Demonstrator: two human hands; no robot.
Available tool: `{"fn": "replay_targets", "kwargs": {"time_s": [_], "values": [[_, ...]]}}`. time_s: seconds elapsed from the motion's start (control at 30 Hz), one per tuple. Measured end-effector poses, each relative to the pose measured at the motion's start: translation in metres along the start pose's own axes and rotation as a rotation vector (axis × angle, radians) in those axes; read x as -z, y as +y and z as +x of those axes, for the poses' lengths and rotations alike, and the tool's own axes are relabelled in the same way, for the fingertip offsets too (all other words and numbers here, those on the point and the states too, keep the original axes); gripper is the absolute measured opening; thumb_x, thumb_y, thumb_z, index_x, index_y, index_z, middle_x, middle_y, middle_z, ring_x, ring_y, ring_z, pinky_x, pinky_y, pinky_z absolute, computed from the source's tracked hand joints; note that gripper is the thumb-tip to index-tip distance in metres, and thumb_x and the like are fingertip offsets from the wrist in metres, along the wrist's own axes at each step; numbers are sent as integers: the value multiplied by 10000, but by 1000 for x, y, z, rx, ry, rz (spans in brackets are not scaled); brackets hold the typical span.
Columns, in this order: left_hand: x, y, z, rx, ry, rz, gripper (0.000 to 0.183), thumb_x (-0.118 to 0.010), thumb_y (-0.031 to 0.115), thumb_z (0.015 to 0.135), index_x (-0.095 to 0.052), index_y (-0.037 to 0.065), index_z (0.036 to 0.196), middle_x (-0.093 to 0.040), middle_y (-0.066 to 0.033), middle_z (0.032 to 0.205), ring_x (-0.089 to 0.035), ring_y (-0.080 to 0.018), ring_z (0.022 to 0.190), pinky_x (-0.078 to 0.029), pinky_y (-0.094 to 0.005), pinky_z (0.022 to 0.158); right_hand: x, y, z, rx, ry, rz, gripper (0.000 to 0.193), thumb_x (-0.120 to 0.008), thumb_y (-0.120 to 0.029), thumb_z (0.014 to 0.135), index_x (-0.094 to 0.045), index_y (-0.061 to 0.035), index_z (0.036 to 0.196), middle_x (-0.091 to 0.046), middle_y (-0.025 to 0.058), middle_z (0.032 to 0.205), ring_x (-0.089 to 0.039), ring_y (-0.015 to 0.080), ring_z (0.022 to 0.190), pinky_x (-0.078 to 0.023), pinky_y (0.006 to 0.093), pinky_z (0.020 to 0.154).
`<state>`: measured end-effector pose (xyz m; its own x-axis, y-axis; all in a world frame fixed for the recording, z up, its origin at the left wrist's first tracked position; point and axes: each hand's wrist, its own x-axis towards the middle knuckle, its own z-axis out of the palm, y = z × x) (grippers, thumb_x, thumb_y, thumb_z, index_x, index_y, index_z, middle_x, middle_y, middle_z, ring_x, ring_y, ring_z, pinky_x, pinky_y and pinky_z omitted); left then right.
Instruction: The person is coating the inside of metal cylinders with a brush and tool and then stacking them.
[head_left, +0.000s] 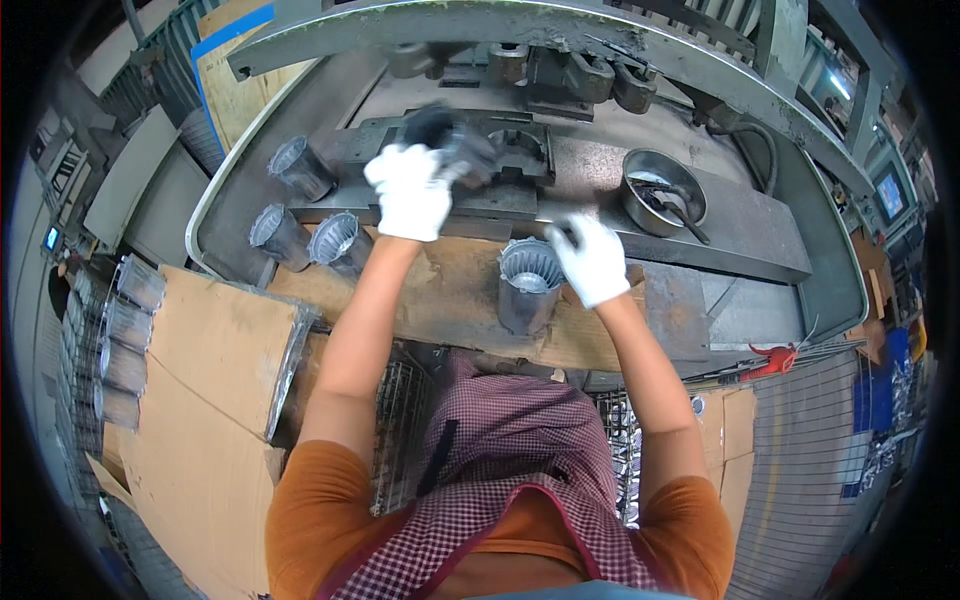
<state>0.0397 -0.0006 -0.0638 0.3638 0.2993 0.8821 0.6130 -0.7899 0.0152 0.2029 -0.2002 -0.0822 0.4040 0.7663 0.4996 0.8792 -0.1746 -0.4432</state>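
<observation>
My left hand (pixel 410 190), in a white glove, is closed at the fixture on the machine bed. A dark, motion-smeared piece (pixel 450 145) is at its fingers; its kind I cannot make out. Beside the rim of a grey ribbed metal cup (pixel 528 290) is my gloved right hand (pixel 590 262), its fingers bent and slightly apart, with nothing visible held. That cup stands upright on a brown cardboard sheet (pixel 440 290). To the left are similar ribbed cups: one (pixel 342 245) near my left forearm, another (pixel 280 238) beside it, and a third (pixel 302 168) farther back.
A round metal pot (pixel 664 192) with dark residue and a handled tool sits on the bed at right. Overhead crosses a heavy machine beam (pixel 500 30). More cups (pixel 125 325) line the left cardboard (pixel 210 370). A red clamp-like thing (pixel 770 362) is at the right front edge.
</observation>
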Motion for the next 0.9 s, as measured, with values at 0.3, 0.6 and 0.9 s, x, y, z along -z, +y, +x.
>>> {"fn": "replay_targets", "kwargs": {"time_s": [0.3,0.6,0.9], "values": [[-36,56,37,-253,-29,-125,228,-656,416,756,-685,206,839,-618,-3,794,-564,-235,809,-374,-432,724,-42,-7,87,-151,-301,-315,460,-555,-547,832,-714,-120,897,-693,136,928,-660,314,878,-512,412,780],[64,-36,23,379,-364,-177,387,-554,438,878,-712,91,950,-672,-152,1001,-623,-329,963,-480,-393,843,-61,7,121,-156,-334,-341,474,-580,-536,818,-718,-95,923,-690,153,951,-662,330,886,-512,427,776],[71,-75,-47,530,-1044,205,542,-522,547,843,-709,55,969,-669,-183,1040,-638,-342,983,-486,-415,861,-48,-11,94,-118,-262,-315,403,-582,-488,837,-714,-115,915,-688,158,929,-663,334,872,-509,425,794]]}}
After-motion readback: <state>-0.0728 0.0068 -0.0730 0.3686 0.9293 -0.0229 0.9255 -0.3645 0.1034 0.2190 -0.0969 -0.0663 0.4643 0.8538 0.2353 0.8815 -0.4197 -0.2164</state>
